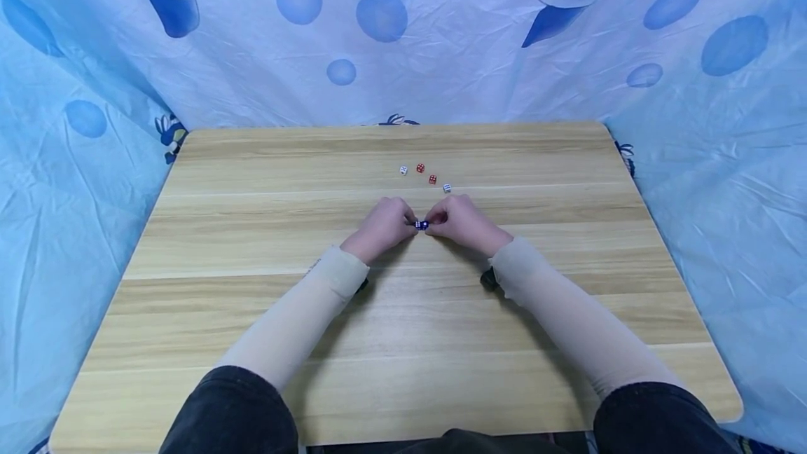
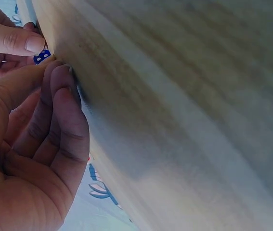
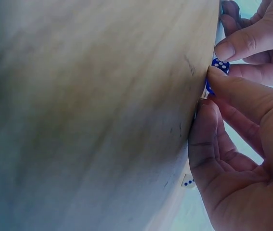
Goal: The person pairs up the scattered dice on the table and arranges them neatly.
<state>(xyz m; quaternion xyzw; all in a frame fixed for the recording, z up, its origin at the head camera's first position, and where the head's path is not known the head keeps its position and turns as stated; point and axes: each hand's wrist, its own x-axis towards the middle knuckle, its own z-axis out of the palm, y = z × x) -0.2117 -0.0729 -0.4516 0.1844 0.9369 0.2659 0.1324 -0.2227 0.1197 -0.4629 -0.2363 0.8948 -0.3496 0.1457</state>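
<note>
A blue sheet [image 1: 441, 54] printed with darker blue spots hangs behind and to both sides of one wooden counter [image 1: 252, 230]. Only the head view shows all of this; each wrist view fills mostly with blurred wood grain and a sliver of the sheet.

Two hands meet near the middle of the counter. The left hand [image 1: 383, 226] and the right hand [image 1: 463, 221] both have their fingers curled inward, and each grip pinches the same small blue die [image 1: 421, 225] from its own side, just above or on the wood; which of the two cannot be told. In the left wrist view the die [image 2: 42, 56] shows white dots between a thumb tip and the curled fingers [image 2: 61, 110]. In the right wrist view the die [image 3: 219, 67] sits between thumb and forefinger.

Beyond the hands the head view shows four loose dice in a short slanting row: two white ones, one at the left end [image 1: 403, 170] and one at the right end [image 1: 446, 188], and two red ones [image 1: 420, 167] [image 1: 432, 179] between them. The right wrist view catches a single white die with blue dots [image 3: 188, 182] by the fingers.
</note>
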